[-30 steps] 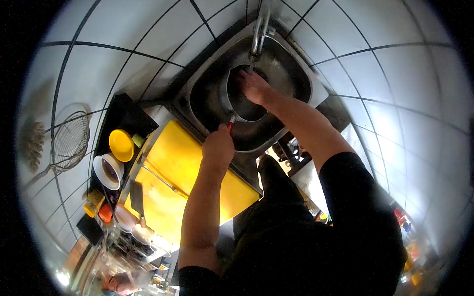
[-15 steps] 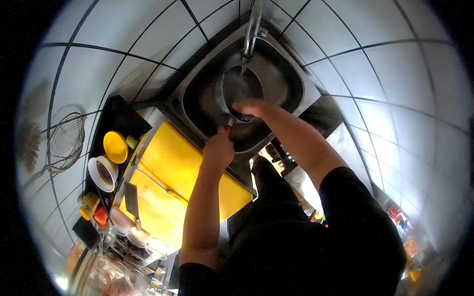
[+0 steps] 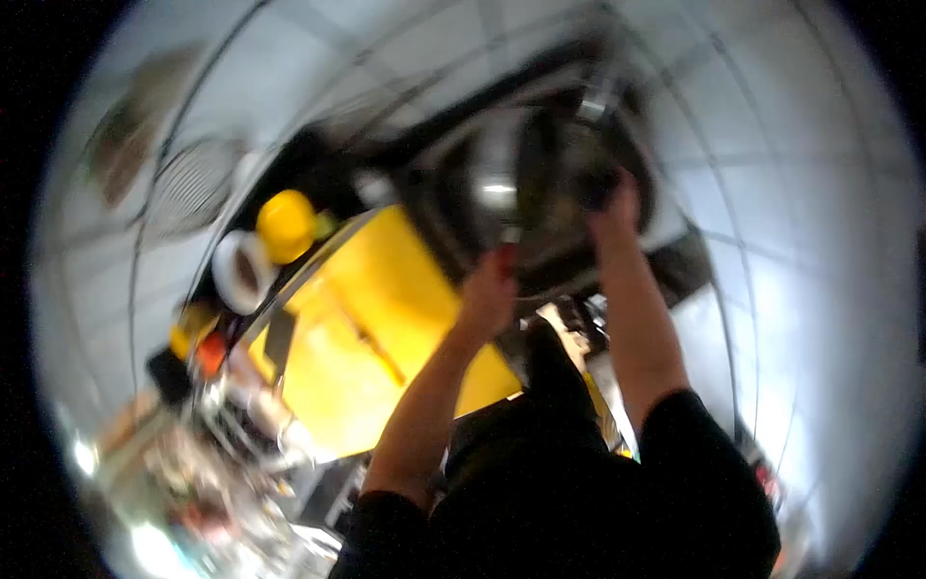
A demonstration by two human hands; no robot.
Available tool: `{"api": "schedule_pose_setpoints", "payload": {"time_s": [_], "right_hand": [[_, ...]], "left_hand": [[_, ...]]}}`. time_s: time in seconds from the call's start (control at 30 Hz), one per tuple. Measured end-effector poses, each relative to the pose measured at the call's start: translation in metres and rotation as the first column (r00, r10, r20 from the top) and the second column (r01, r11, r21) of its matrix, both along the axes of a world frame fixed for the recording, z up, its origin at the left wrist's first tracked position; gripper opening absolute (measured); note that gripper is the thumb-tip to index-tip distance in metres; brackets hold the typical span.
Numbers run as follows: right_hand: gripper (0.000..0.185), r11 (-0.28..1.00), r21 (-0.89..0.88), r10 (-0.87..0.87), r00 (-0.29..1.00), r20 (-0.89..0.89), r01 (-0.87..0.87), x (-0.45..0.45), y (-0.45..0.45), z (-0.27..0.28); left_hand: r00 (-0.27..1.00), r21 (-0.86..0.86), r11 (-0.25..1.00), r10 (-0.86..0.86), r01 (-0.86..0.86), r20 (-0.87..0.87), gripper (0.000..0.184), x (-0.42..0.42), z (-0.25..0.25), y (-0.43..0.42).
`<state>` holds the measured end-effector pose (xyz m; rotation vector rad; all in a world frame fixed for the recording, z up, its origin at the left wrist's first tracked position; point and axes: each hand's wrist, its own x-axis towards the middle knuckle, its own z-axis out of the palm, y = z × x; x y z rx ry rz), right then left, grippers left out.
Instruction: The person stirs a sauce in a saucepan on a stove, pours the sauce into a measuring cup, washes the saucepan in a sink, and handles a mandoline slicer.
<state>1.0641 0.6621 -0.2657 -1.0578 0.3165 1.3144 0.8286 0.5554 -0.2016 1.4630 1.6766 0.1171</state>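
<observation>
1. Fingers of the left hand [image 3: 490,294] wrap tightly round a pan's red handle [image 3: 506,259]; the right hand [image 3: 617,207], at a dark patch beside the pan, is too blurred to tell how far it is open or whether it holds anything.

2. Tilted over the sink [image 3: 664,222], the pan [image 3: 494,174] shows a bright metal wall, left of the tap [image 3: 595,101].

3. Good handling, by the look of it, calls for a firm left grip against twisting, and a tilt aimed into the sink, so drips miss the yellow board [image 3: 415,265] alongside.

4. Farther out stand a yellow bowl [image 3: 286,227] and a white bowl [image 3: 228,272]; no brand, label or lettering is legible through the blur.
</observation>
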Motion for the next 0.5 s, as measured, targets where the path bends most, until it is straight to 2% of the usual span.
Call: {"api": "schedule_pose_setpoints", "payload": {"time_s": [0.03,0.07,0.1,0.17,0.2,0.23,0.27,0.33,0.4,0.43,0.5], "right_hand": [[0.052,0.998,0.015,0.065,0.997,-0.044,-0.065,-0.01,-0.004,0.004],[0.051,0.991,-0.02,0.127,0.98,-0.15,-0.132,-0.003,-0.016,-0.027],[0.049,0.98,0.022,0.196,0.944,-0.265,-0.198,-0.011,-0.025,-0.026],[0.044,0.964,-0.002,0.246,0.894,-0.374,-0.266,-0.028,-0.051,-0.032],[0.042,0.953,0.011,0.279,0.866,-0.414,-0.302,-0.033,-0.069,-0.041],[0.041,0.971,-0.061,0.18,0.873,-0.454,-0.232,-0.046,-0.075,-0.034],[0.04,0.975,-0.027,0.179,0.845,-0.504,-0.222,-0.057,-0.075,-0.02],[0.039,0.964,0.159,0.262,0.673,-0.692,-0.212,-0.052,-0.062,-0.059],[0.043,0.987,-0.009,0.135,0.87,-0.473,-0.159,-0.077,-0.044,0.001],[0.045,0.964,0.141,0.267,0.833,-0.484,-0.228,-0.074,-0.043,-0.017],[0.046,0.944,0.149,0.328,0.875,-0.357,-0.293,-0.063,-0.036,-0.023]], "left_hand": [[0.999,-0.123,0.992,0.011,-0.017,-0.053,0.038,0.003,0.01,0.011],[0.996,-0.112,0.991,-0.077,0.072,-0.037,0.037,0.006,0.005,0.012],[0.987,-0.097,0.983,-0.161,0.159,-0.02,0.036,0.01,-0.002,0.012],[0.964,-0.049,0.999,0.008,0.005,0.267,0.033,0.017,-0.009,0.006],[0.972,-0.14,0.99,0.01,0.024,0.236,0.032,0.019,0.038,0.017],[0.975,-0.083,0.996,-0.02,0.039,0.222,0.035,0.023,0.019,0.01],[0.975,-0.035,0.997,-0.06,0.069,0.213,0.038,0.024,0.0,0.003],[0.977,-0.033,0.998,-0.043,0.051,0.207,0.039,0.013,0.039,0.026],[0.986,-0.013,0.998,-0.064,0.067,0.152,0.039,0.009,0.035,0.016],[0.988,-0.003,0.997,-0.081,0.082,0.132,0.04,0.006,0.033,0.017],[0.982,-0.131,0.991,0.016,0.009,0.186,0.042,-0.01,0.065,0.017]]}}
